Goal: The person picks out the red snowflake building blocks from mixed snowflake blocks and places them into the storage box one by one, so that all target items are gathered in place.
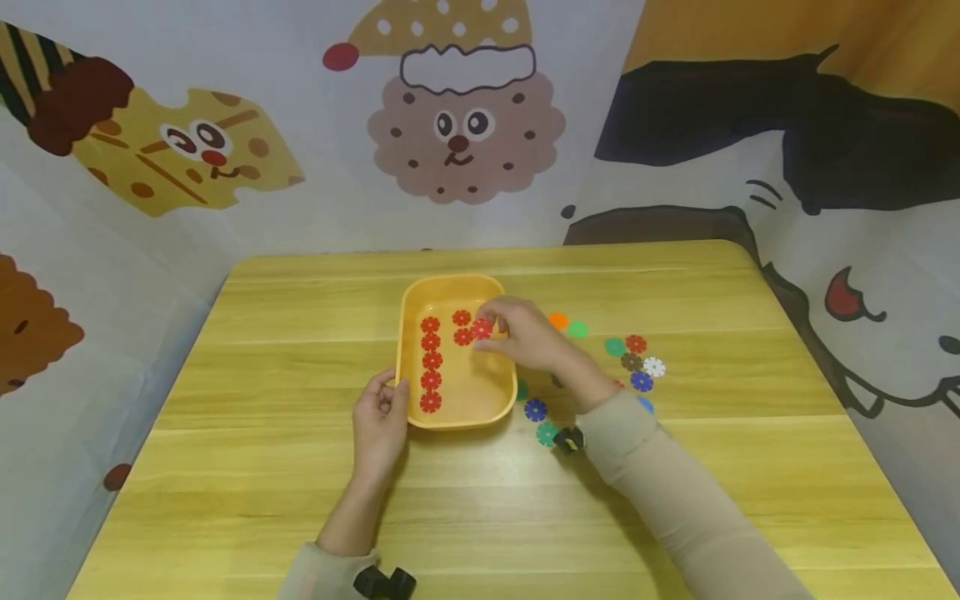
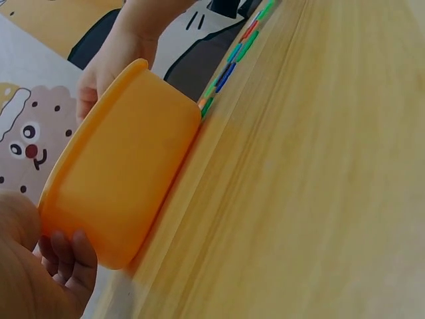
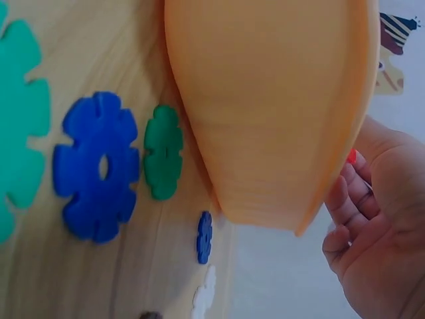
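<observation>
A yellow plastic tray point(image 1: 457, 421) stands on the table, its long sides running away from me. Inside it, a column of several red snowflake discs point(image 1: 431, 361) lies along the left, and 2 more red discs point(image 1: 462, 337) lie near the far right. My right hand point(image 1: 525, 333) reaches over the tray's right rim and pinches a red snowflake disc point(image 1: 482, 330) beside that pair. My left hand point(image 1: 381, 417) holds the tray's near left side, thumb at the rim and fingers against the outer wall, as the left wrist view point(image 2: 66, 266) shows.
Loose snowflake discs lie right of the tray, among them a blue disc point(image 1: 536, 410), a green disc point(image 1: 547, 434), an orange disc point(image 1: 558, 321) and a white disc point(image 1: 654, 367). My right forearm hides part of them. A printed curtain point(image 1: 300, 225) hangs behind the table.
</observation>
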`<control>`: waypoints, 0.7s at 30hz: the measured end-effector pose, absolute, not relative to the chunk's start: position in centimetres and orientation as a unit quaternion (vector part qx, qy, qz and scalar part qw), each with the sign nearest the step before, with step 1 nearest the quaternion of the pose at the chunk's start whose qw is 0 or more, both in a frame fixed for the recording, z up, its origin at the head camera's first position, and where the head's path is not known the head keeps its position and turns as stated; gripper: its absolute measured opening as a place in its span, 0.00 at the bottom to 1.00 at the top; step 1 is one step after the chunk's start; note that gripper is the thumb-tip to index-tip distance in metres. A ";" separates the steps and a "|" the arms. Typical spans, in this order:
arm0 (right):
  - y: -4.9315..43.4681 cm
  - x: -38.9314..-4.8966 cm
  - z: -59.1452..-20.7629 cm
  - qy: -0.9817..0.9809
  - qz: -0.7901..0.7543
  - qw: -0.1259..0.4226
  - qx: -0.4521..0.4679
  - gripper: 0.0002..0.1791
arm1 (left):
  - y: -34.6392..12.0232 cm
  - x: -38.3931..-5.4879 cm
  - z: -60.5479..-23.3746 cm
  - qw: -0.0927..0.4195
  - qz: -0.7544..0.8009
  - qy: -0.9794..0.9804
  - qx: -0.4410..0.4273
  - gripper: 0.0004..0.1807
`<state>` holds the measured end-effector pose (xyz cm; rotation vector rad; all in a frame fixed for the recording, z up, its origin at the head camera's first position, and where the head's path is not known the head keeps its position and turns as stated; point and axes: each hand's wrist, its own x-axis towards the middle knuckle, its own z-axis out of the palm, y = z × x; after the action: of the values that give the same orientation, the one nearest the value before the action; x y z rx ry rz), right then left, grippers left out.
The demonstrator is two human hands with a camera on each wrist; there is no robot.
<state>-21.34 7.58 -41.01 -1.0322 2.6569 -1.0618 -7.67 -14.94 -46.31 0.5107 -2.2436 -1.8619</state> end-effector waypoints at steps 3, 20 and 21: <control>6.9 -21.4 -40.9 0.875 -0.340 0.053 -0.342 0.25 | -14.9 -7.7 -46.4 0.093 -0.625 -0.756 0.171 0.16; 3.6 -22.2 -42.0 0.914 -0.156 0.083 -0.364 0.21 | -14.9 -7.7 -46.4 0.093 -0.625 -0.756 0.173 0.16; 3.5 -22.2 -42.1 0.916 -0.142 0.086 -0.365 0.21 | -14.8 -7.7 -46.4 0.092 -0.626 -0.755 0.174 0.16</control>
<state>-22.19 3.53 -42.13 -1.0886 2.7305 -0.4233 -7.70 -14.83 -46.38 0.5156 -2.2423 -1.8583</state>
